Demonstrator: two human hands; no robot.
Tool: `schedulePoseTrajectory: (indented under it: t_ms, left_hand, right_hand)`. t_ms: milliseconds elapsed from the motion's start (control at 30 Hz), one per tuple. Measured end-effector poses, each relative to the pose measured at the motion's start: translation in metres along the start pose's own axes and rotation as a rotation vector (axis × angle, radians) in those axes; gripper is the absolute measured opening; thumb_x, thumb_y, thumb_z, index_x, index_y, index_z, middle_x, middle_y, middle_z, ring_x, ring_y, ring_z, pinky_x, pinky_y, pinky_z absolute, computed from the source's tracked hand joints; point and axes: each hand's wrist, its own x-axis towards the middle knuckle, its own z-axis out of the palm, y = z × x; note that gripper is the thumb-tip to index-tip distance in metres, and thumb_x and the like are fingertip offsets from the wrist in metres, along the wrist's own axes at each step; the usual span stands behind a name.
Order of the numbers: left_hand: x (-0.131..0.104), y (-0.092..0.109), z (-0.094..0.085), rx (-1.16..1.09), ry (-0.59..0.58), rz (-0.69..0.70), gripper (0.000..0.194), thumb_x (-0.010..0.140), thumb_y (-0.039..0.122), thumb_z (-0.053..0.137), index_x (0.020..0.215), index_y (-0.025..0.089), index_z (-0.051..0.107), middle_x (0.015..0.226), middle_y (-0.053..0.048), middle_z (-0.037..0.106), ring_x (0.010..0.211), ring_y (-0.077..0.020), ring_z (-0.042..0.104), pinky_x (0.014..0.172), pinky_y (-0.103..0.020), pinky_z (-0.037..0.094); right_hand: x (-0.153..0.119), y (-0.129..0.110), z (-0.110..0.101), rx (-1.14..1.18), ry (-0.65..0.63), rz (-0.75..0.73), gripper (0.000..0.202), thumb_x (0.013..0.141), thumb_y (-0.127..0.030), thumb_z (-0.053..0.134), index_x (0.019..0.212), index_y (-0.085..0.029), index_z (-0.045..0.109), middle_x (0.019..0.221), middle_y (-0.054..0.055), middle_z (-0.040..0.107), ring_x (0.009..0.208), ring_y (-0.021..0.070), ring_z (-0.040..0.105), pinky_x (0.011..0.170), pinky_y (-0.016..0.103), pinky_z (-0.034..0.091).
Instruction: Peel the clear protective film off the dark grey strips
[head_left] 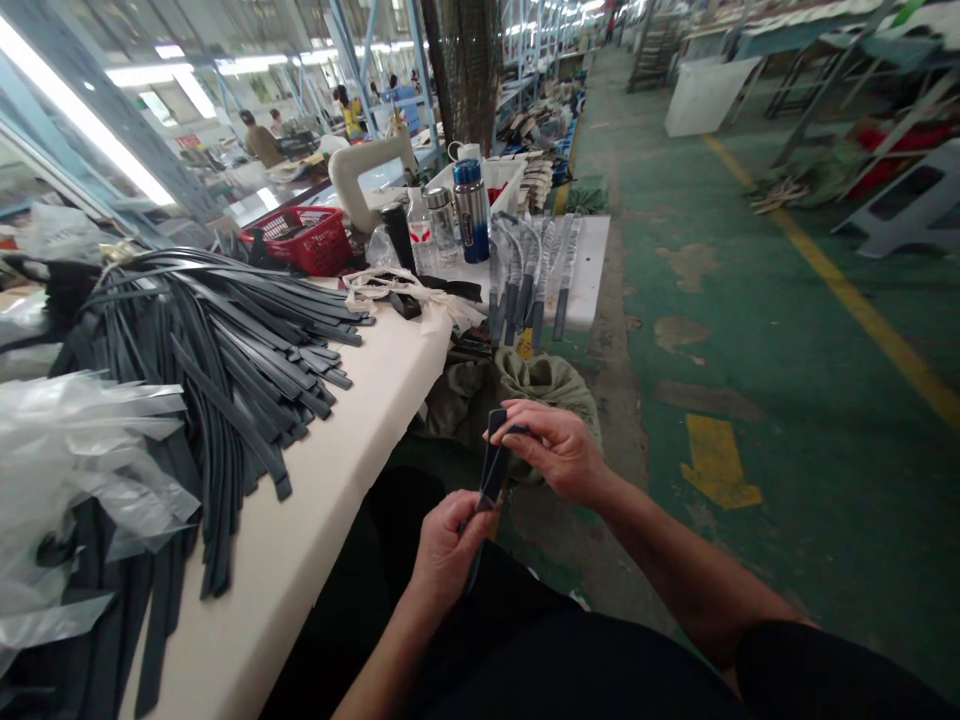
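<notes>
A dark strap (pixel 493 470) is held above my lap, to the right of the table edge. My left hand (pixel 444 545) is closed round its lower part, thumb on top. At the strap's upper end, my right hand (pixel 559 447) pinches it between thumb and fingers, with a short dark end showing between them. A thin pale line runs along the strap between both hands. Many dark straps (pixel 232 350) lie fanned out in a bundle on the cream table (pixel 330 480) at the left.
Clear plastic bags (pixel 90 450) lie over the straps at the left. Behind are a red basket (pixel 311 240), a blue steel bottle (pixel 470 212) and plastic-wrapped straps (pixel 531 275) on a white board. A green sack (pixel 551 385) stands below. Other people sit far back.
</notes>
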Motion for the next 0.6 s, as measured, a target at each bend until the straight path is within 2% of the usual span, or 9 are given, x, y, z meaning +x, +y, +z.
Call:
schedulePoseTrajectory:
  t_ms: [67, 133, 233, 267, 333, 400, 467, 533, 600]
  left_hand:
    - [-0.003, -0.01, 0.005, 0.038, 0.002, 0.026, 0.021, 0.088, 0.035, 0.06, 0.089, 0.022, 0.075, 0.09, -0.004, 0.072, 0.086, -0.0192, 0.065, 0.082, -0.03, 0.049]
    - [-0.004, -0.02, 0.006, 0.038, 0.027, 0.032, 0.025, 0.088, 0.038, 0.059, 0.102, 0.024, 0.074, 0.113, -0.007, 0.071, 0.107, -0.0234, 0.064, 0.096, -0.036, 0.048]
    - [-0.003, -0.038, -0.002, 0.002, 0.151, -0.021, 0.046, 0.088, 0.047, 0.056, 0.127, 0.024, 0.062, 0.142, -0.011, 0.056, 0.129, -0.0282, 0.053, 0.11, -0.045, 0.04]
    - [-0.002, -0.045, -0.005, -0.02, 0.2, -0.062, 0.052, 0.089, 0.051, 0.054, 0.133, 0.024, 0.057, 0.144, -0.012, 0.054, 0.131, -0.0289, 0.052, 0.111, -0.047, 0.039]
    - [-0.002, -0.058, -0.012, -0.087, 0.276, -0.157, 0.06, 0.088, 0.056, 0.052, 0.138, 0.022, 0.052, 0.142, -0.012, 0.055, 0.131, -0.0294, 0.052, 0.111, -0.047, 0.04]
    - [-0.003, -0.07, -0.017, -0.177, 0.309, -0.234, 0.065, 0.086, 0.061, 0.053, 0.138, 0.022, 0.05, 0.143, -0.012, 0.054, 0.132, -0.0293, 0.052, 0.112, -0.045, 0.041]
    - [-0.006, -0.082, -0.017, -0.27, 0.308, -0.283, 0.069, 0.083, 0.065, 0.057, 0.136, 0.022, 0.051, 0.147, -0.012, 0.051, 0.132, -0.0299, 0.052, 0.112, -0.043, 0.041]
    - [-0.009, -0.094, -0.015, -0.338, 0.31, -0.317, 0.074, 0.077, 0.068, 0.062, 0.133, 0.022, 0.054, 0.149, -0.012, 0.049, 0.131, -0.0315, 0.053, 0.11, -0.042, 0.044]
    - [-0.012, -0.105, -0.013, -0.376, 0.339, -0.347, 0.076, 0.072, 0.072, 0.065, 0.13, 0.023, 0.056, 0.149, -0.012, 0.05, 0.13, -0.0334, 0.054, 0.105, -0.041, 0.049]
  right_hand:
    - [-0.005, 0.004, -0.008, -0.04, 0.013, -0.015, 0.018, 0.096, -0.031, 0.059, 0.089, -0.022, 0.073, 0.088, 0.004, 0.077, 0.088, 0.0187, 0.069, 0.099, 0.039, 0.048]
    - [-0.01, 0.006, -0.018, -0.072, 0.081, 0.012, 0.017, 0.097, -0.03, 0.058, 0.091, -0.022, 0.073, 0.091, 0.005, 0.076, 0.09, 0.0189, 0.068, 0.09, 0.035, 0.052]
    - [-0.024, 0.008, -0.034, -0.133, 0.136, 0.069, 0.019, 0.098, -0.03, 0.056, 0.093, -0.021, 0.072, 0.093, 0.007, 0.073, 0.089, 0.0186, 0.067, 0.081, 0.03, 0.052]
    - [-0.031, 0.009, -0.037, -0.162, 0.085, 0.093, 0.02, 0.098, -0.031, 0.056, 0.092, -0.02, 0.072, 0.091, 0.007, 0.072, 0.088, 0.0184, 0.067, 0.08, 0.03, 0.052]
    - [-0.05, 0.012, -0.039, -0.217, -0.109, 0.18, 0.023, 0.097, -0.033, 0.055, 0.088, -0.019, 0.072, 0.086, 0.006, 0.071, 0.083, 0.018, 0.066, 0.076, 0.028, 0.05]
    - [-0.075, 0.019, -0.036, -0.266, -0.326, 0.312, 0.025, 0.096, -0.033, 0.055, 0.084, -0.019, 0.073, 0.083, 0.005, 0.072, 0.081, 0.0175, 0.066, 0.074, 0.026, 0.049]
    - [-0.102, 0.029, -0.034, -0.357, -0.465, 0.465, 0.023, 0.092, -0.031, 0.057, 0.082, -0.02, 0.074, 0.086, 0.004, 0.074, 0.083, 0.0174, 0.067, 0.075, 0.024, 0.048]
    - [-0.127, 0.041, -0.041, -0.505, -0.514, 0.617, 0.019, 0.087, -0.026, 0.058, 0.079, -0.021, 0.075, 0.086, 0.002, 0.075, 0.082, 0.0171, 0.068, 0.074, 0.023, 0.047]
    - [-0.147, 0.054, -0.058, -0.654, -0.497, 0.728, 0.019, 0.08, -0.02, 0.058, 0.071, -0.021, 0.074, 0.08, 0.003, 0.075, 0.077, 0.0181, 0.068, 0.068, 0.024, 0.046]
